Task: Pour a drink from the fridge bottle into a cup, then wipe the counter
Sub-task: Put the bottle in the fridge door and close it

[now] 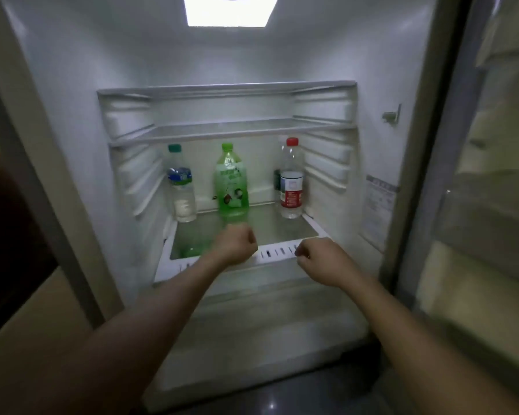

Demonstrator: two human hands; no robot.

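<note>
The fridge stands open with three bottles on its lower glass shelf (270, 226). A green bottle (231, 187) with a green cap stands in the middle. To its left is a clear bottle (182, 184) with a teal cap and a blue label. To the right stands a clear bottle (291, 181) with a red cap and a red-and-white label. My left hand (235, 244) is just in front of the green bottle's base, fingers curled, holding nothing. My right hand (318, 259) hovers over the shelf's white front edge, fingers also curled and empty.
Two bare shelves (228, 130) sit above the bottles. The fridge door (492, 205) hangs open at the right. A dark panel (9, 235) lies at the left, and a dark glossy floor (282, 396) runs below the fridge.
</note>
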